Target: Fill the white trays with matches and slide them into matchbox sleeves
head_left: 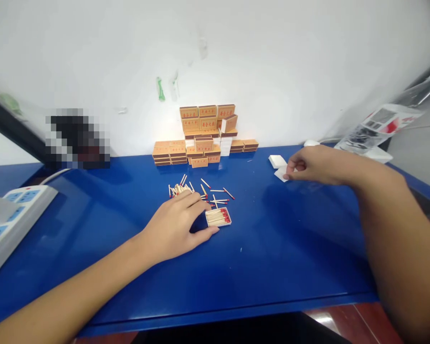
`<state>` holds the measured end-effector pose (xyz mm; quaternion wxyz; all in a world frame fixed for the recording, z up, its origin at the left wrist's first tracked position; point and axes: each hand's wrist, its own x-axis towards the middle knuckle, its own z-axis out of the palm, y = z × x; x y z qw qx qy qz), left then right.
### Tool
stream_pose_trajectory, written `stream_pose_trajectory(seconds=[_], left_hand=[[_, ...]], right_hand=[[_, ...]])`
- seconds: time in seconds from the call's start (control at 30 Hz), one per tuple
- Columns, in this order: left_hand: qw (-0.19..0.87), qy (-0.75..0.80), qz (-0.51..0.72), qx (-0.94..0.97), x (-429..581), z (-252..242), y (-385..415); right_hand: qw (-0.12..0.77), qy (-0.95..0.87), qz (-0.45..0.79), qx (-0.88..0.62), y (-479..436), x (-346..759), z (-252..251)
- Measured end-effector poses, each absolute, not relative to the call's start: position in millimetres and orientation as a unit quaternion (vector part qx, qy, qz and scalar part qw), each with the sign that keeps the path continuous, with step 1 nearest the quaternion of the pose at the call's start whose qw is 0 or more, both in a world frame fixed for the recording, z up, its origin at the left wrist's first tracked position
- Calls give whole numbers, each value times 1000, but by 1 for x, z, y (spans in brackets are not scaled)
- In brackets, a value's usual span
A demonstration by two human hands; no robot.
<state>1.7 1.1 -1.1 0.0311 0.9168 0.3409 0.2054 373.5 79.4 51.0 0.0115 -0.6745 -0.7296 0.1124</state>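
Between the thumb and fingers of my left hand (pixel 179 222) is a small white matchbox tray (pixel 218 223), resting on the blue table and filled with red-tipped matches (pixel 217 216). Loose matches (pixel 181 188) lie in a pile and scattered just beyond that hand. Over on the right, my right hand (pixel 304 165) pinches a small white paper piece (pixel 281 174) at its edge. Close beside this piece is a white stack (pixel 276 161), perhaps of similar papers. Part of the paper is hidden by my fingers.
Orange matchboxes (pixel 208 124) are stacked against the white wall at the back. A white power strip (pixel 25 215) stands at the left, near a pixelated dark object (pixel 79 138). A clear plastic package (pixel 380 124) leans at the right. The blue table (pixel 215 282) has its front edge near me.
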Motion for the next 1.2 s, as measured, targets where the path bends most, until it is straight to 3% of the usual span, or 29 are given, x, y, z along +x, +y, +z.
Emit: stream_pose_trajectory(seconds=[0.1, 0.17, 0.5, 0.73, 1.2], left_hand=[[33, 342, 202, 917, 1, -1, 2], [33, 341, 202, 917, 0, 0, 2], [50, 343, 196, 917, -1, -4, 3], [55, 334, 191, 921, -4, -7, 4], [63, 336, 203, 917, -3, -4, 3]], right_hand=[[-57, -721, 110, -682, 78, 367, 52], [-52, -716, 83, -691, 77, 365, 54], [66, -772, -35, -631, 166, 350, 44], [50, -829, -22, -557, 215, 347, 22], [147, -814, 37, -561, 201, 351, 23]])
